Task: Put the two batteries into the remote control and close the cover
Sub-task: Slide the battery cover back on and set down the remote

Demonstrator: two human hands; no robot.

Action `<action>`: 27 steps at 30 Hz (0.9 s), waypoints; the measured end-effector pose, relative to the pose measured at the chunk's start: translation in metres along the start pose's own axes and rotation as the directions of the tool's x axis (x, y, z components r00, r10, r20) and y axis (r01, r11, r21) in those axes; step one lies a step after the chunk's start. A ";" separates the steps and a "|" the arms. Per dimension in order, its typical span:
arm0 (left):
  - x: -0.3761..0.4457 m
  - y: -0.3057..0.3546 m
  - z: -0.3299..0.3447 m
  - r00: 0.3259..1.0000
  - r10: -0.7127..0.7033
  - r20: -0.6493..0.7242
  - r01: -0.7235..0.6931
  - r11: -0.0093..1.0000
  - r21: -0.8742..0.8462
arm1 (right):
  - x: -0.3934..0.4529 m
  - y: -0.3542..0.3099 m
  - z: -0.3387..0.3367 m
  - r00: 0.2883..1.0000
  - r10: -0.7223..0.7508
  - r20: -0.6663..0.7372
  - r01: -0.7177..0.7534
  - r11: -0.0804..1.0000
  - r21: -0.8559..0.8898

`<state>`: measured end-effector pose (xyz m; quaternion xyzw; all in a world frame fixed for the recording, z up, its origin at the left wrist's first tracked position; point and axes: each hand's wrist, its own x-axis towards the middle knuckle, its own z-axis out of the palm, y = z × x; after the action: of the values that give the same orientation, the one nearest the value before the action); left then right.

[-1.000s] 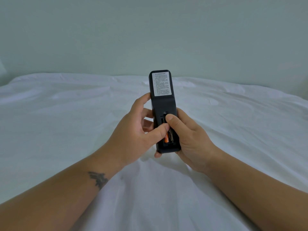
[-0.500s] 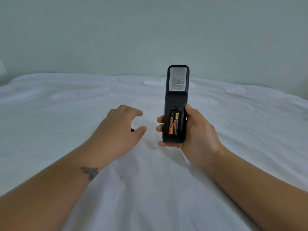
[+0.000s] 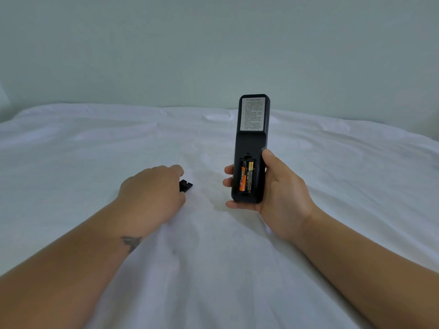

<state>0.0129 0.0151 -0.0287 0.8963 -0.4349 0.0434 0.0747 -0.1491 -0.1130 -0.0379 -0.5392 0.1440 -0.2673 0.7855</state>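
Observation:
My right hand (image 3: 282, 193) holds the black remote control (image 3: 251, 143) upright, back side toward me, with a white label near its top. Its battery bay is uncovered and two batteries (image 3: 246, 176) lie side by side inside, one orange and black, one gold and black. My left hand (image 3: 152, 191) rests low on the sheet to the left, fingers curled over the small black battery cover (image 3: 186, 185). Only the cover's right end shows past my fingers, so whether it is lifted or lying on the sheet is unclear.
A white wrinkled bed sheet (image 3: 213, 257) spreads under both arms. A pale green wall (image 3: 213, 48) stands behind the bed's far edge.
My left hand left the remote and moved down and left onto the sheet, closing over the black cover. My right hand shifted the remote rightward and upright, and both batteries now show.

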 end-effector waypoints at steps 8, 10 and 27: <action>0.001 0.006 0.000 0.997 0.058 -0.046 -0.058 0.998 -0.013 | -0.001 0.000 0.001 1.000 0.004 -0.006 -0.004 1.000 0.001; 0.001 0.007 -0.001 0.996 0.070 -0.059 -0.073 0.997 -0.036 | -0.001 0.000 0.001 1.000 0.006 -0.006 -0.006 1.000 0.001; -0.008 0.016 -0.010 0.848 0.146 -0.510 -0.344 0.882 -0.321 | 0.000 -0.001 0.001 1.000 0.013 -0.022 -0.013 1.000 0.009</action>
<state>-0.0044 0.0137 -0.0182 0.7593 -0.5161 0.1794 0.3535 -0.1492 -0.1125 -0.0371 -0.5317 0.1550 -0.2689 0.7881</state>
